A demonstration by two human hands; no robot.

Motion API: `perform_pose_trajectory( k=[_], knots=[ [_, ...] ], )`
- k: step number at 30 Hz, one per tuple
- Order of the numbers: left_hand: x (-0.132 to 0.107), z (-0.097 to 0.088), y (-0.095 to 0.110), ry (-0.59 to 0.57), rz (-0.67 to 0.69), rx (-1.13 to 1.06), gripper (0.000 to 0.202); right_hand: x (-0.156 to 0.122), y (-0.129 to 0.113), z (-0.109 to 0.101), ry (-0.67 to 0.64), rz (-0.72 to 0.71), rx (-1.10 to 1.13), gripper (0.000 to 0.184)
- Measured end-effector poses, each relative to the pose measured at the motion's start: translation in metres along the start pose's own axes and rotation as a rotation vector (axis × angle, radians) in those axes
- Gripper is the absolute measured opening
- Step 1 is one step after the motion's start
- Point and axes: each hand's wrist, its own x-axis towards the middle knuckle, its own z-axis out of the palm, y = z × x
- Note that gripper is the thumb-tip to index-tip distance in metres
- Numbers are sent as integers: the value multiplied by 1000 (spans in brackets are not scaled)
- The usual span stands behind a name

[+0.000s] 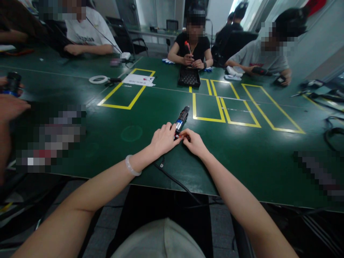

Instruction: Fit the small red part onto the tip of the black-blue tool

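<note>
A slim cylindrical power tool point(182, 117), black with a silver and blue middle, lies on the green table, its narrow end pointing away from me. My left hand point(163, 139) is wrapped over its near part from the left, hiding some of the body. At the near end, where small red and black parts show, my right hand point(194, 143) has thumb and fingers pinched together; what they hold is too small to make out. A black cord point(178, 181) runs from below my left hand over the table's front edge. Beside it lies a small metal ring terminal point(161, 165).
Yellow tape rectangles point(209, 118) mark the green table point(150, 168). Across it, a person handles a red-tipped tool above a black tray point(189, 78). Paper point(138, 80) and a white coil point(98, 79) lie far left. Another person's hand point(13, 107) is at the left; cables point(333, 132) lie right.
</note>
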Motion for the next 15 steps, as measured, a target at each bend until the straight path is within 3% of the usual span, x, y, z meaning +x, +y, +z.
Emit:
perform_pose_trajectory(
  k=[4,7,15],
  knots=[
    [2,3,-8,-2,-12,23,57,-1,3,-3,9,17,11,28],
    [7,5,-27,-4,-55,59,60,-2,4,-6,18,19,7,23],
    [22,6,-121,-38,-321,91,62,-2,2,-7,0,28,-49,15]
  ],
)
